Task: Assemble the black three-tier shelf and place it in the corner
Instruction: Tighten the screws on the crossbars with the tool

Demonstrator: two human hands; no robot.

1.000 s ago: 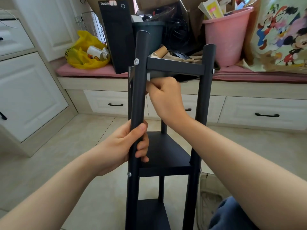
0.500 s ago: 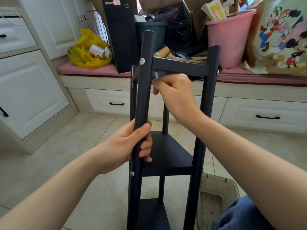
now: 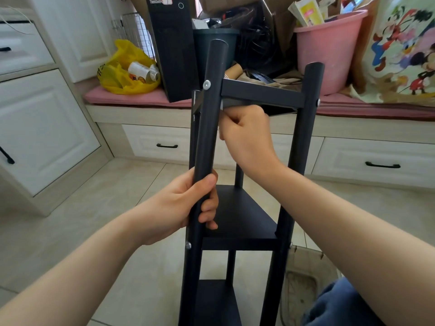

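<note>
The black three-tier shelf [image 3: 240, 215] stood upright on the tiled floor right in front of me, between my arms. My left hand [image 3: 181, 208] gripped its near left post [image 3: 207, 137] just above the middle tier. My right hand [image 3: 244, 140] was curled tight under the top tier [image 3: 261, 95] beside that post; whether it pinched anything, I couldn't tell.
</note>
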